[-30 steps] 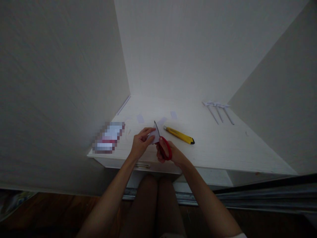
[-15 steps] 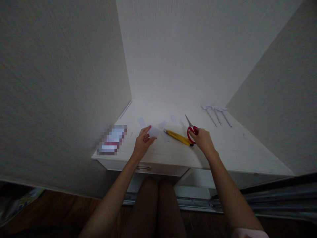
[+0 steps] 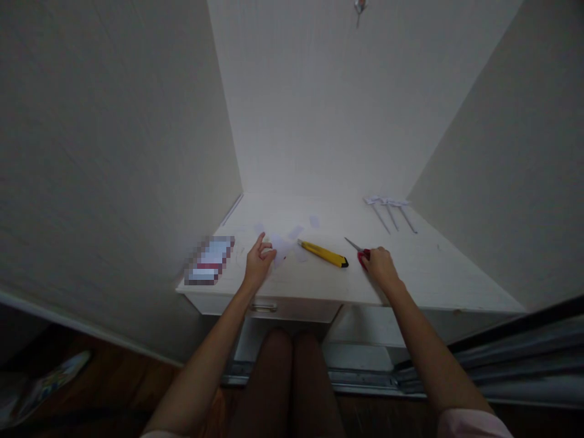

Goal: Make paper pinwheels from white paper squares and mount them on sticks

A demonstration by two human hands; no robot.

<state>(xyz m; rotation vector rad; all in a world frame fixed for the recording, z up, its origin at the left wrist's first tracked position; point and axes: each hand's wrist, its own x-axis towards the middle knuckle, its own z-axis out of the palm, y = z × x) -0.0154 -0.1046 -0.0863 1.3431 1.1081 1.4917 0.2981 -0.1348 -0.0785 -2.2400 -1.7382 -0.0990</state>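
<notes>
In the head view my right hand [image 3: 379, 264] is closed around the red handles of a pair of scissors [image 3: 356, 245]. The scissors lie low at the white desktop, tips toward the upper left. My left hand [image 3: 259, 261] holds nothing I can see; its index finger is stretched out and its thumb stands apart. Just right of that hand, pale paper pieces [image 3: 295, 232] lie scattered, another piece [image 3: 314, 221] farther back. Between my hands rests a yellow utility knife [image 3: 323, 253], its black end toward the scissors.
A pixelated phone-like object [image 3: 212, 258] lies at the desktop's left edge. Several thin paper sticks with folded tops [image 3: 387, 202] stand out at the back right. Walls enclose the white desk [image 3: 292, 286] on three sides. Below its front edge is a drawer handle [image 3: 263, 308].
My right hand has brought the scissors down and right, away from the utility knife, and their blades now tilt more to the left. My left hand has drawn slightly left off the paper.
</notes>
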